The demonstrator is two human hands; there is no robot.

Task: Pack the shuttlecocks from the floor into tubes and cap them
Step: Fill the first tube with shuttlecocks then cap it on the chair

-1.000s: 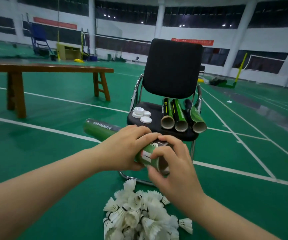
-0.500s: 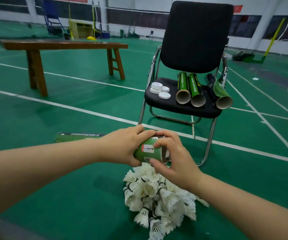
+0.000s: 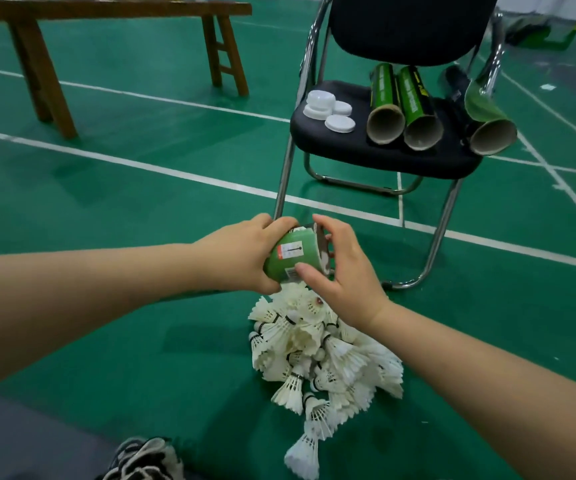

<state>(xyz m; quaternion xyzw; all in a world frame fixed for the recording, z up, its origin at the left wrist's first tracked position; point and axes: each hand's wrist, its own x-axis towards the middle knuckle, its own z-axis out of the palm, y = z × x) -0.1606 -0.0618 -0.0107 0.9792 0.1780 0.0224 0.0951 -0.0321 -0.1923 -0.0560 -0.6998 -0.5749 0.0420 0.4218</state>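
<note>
A green shuttlecock tube [image 3: 293, 256] lies across the middle of the view, just above a heap of white shuttlecocks [image 3: 321, 355] on the green floor. My left hand [image 3: 241, 254] grips the tube near its right end. My right hand [image 3: 343, 275] curls round that end, thumb under the tube and fingers over its rim. The rest of the tube is hidden behind my left hand and arm. On the black chair [image 3: 376, 150] behind lie three open tubes [image 3: 414, 123] and several white caps [image 3: 331, 110].
A wooden bench [image 3: 50, 64] stands at the back left. The chair's chrome legs [image 3: 432, 251] come down just right of my hands. A shoe [image 3: 144, 460] shows at the bottom edge. White court lines cross the floor.
My view has tipped down and come closer to the floor. Both hands have lowered the tube until it hangs just over the shuttlecock heap. Both grips look the same.
</note>
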